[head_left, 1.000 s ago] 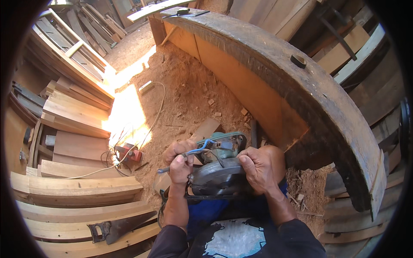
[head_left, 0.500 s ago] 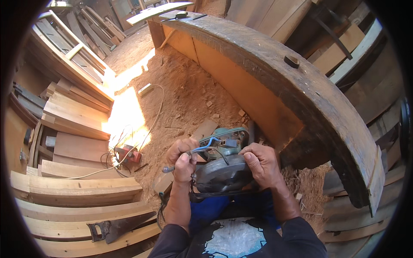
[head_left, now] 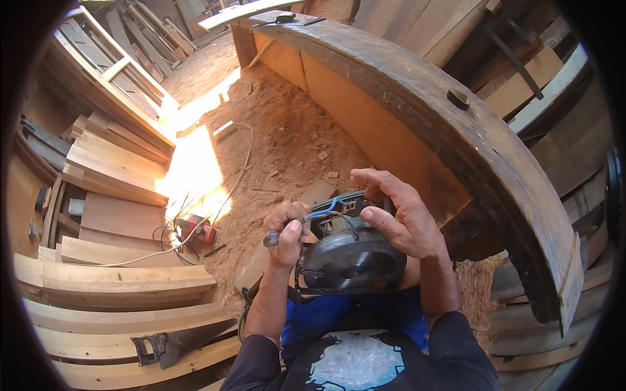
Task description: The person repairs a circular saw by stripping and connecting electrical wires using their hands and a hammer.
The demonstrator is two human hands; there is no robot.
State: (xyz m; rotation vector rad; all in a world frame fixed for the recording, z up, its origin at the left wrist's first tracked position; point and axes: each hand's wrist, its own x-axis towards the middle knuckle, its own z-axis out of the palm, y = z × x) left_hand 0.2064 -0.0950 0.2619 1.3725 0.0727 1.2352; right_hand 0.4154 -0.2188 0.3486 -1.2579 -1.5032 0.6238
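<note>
A circular saw [head_left: 355, 264] with a dark round guard rests against my lap, its green housing partly hidden by my hands. Exposed wires and a small dark block [head_left: 353, 206] show at its far side. My left hand [head_left: 287, 229] is closed on a blue wire [head_left: 325, 212] that runs to this block. From the same fist sticks out a grey, rod-like end [head_left: 270, 239]; I cannot tell its kind. Over the right side of the saw my right hand [head_left: 409, 221] is open, thumb and fingers apart, the thumb close to the wires.
A long, heavy wooden bench [head_left: 398, 75] curves along the right, with a dark oval piece [head_left: 458, 99] on top. Stacked planks [head_left: 124, 280] line the left, a handsaw [head_left: 171, 347] lying on them. A red power tool [head_left: 197, 229] and pale cord [head_left: 246, 159] lie on the sawdust-covered floor.
My right hand has risen from the guard's edge and its fingers have spread. The saw has shifted slightly right and turned a little. My left hand keeps its hold on the blue wire.
</note>
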